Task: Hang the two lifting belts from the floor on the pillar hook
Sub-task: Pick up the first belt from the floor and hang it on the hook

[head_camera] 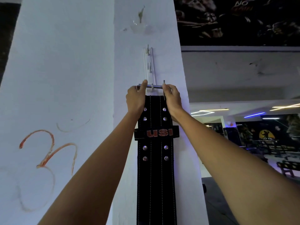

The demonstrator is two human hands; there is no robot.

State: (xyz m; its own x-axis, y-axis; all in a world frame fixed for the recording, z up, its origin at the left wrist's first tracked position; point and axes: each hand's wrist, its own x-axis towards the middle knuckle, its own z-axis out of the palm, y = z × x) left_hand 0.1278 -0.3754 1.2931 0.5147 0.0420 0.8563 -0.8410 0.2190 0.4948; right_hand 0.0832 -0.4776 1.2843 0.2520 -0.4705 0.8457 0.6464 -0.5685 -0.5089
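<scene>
We face the white pillar (68, 78), a broad plastered column with a faint orange scrawl low on its left face. Down its front hangs the black lifting belt (155, 168) — long axis vertical, its top edge at our hands and its tail running out of view below. It looks like thick suede, with pale stitching in parallel lines, paired steel rivets and a keeper loop lettered "USI" in red. We see only this one belt; the second is not in view.

Our left hand (135, 99) and right hand (172, 99) both reach up and close their fingers on the two ends of the steel buckle bar (156, 86), which lies horizontal, crosswise to the belt. The right hand also seems to pinch the upright prong beside it.

The move turns on this: the small white hook (152, 89) at the foot of the narrow white hook rail (149, 65) sits between our hands, touching the middle of the bar. Whether the bar is fully seated behind the hook's lip we cannot tell — we judge it needs a short settle downward before we let go.
</scene>
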